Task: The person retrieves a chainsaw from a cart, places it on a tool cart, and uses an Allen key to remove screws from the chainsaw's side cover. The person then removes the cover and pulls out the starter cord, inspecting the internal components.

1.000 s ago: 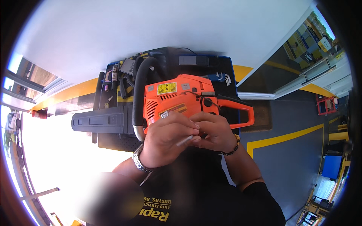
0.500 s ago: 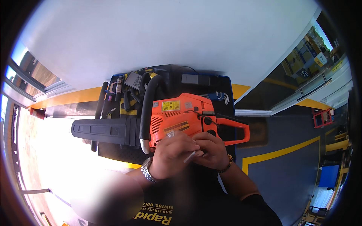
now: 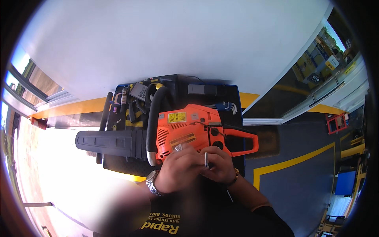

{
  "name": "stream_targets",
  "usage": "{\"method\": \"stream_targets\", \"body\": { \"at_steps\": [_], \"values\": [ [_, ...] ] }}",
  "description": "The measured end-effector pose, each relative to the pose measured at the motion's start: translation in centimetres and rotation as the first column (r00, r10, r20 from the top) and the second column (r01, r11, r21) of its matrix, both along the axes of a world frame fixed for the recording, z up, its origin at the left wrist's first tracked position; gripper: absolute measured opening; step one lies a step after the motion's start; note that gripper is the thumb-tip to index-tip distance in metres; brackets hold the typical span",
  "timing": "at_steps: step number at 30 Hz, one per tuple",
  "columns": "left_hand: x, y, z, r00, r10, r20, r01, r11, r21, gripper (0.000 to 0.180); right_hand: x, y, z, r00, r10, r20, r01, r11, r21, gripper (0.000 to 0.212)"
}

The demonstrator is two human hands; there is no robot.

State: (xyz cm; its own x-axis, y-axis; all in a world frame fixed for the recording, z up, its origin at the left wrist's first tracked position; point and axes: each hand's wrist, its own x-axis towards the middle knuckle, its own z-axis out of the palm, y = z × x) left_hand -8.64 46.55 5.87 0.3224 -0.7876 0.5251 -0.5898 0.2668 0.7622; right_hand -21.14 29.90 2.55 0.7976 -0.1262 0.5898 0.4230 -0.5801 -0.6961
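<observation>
L hand (image 3: 183, 168) & R hand (image 3: 222, 165) are meeting in front of the torso, fingers of both closing narrow around 1 small metal piece (image 3: 206, 159), pinched btwn the 2 hands. Can't tell which hand is bearing more of the grip; L fingertips are mostly hiding.

Key relation: the orange chainsaw (image 3: 189, 125) is lying just beyond the fingers, on the far side from the person, its long axis running L–R: dark bar cover (image 3: 106, 143) pointing L, rear handle (image 3: 253, 143) pointing R. The metal piece is showing its long axis approx. toward/away from the person, i.e. crossing the saw's. L hand is sitting nearer the black front handle (image 3: 155, 118), R hand nearer the rear handle. Both hands are overlapping the saw's near edge in view; can't tell if they're touching it.

The saw is resting on a black tabletop (image 3: 233, 123) w/ blue edging. Hex keys (image 3: 233, 107) are lying past the body, R side; a grey-black box (image 3: 201, 90) is lying farther back.
</observation>
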Motion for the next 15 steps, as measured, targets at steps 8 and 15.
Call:
{"method": "stream_targets", "body": {
  "at_steps": [8, 15],
  "values": [
    [-0.6, -1.0, 2.0, 0.986, 0.032, 0.161, -0.031, 0.999, -0.008, 0.037, 0.1, -0.7, -0.5, 0.998, 0.06, -0.002, -0.06, 0.998, -0.015, 0.024],
    [-0.4, -0.6, 0.2, 0.987, 0.155, 0.031, -0.157, 0.987, 0.046, 0.029, 0.1, -0.2, 0.7, 0.996, -0.004, -0.086, 0.011, 0.996, 0.084, 0.018]
  ]
}}
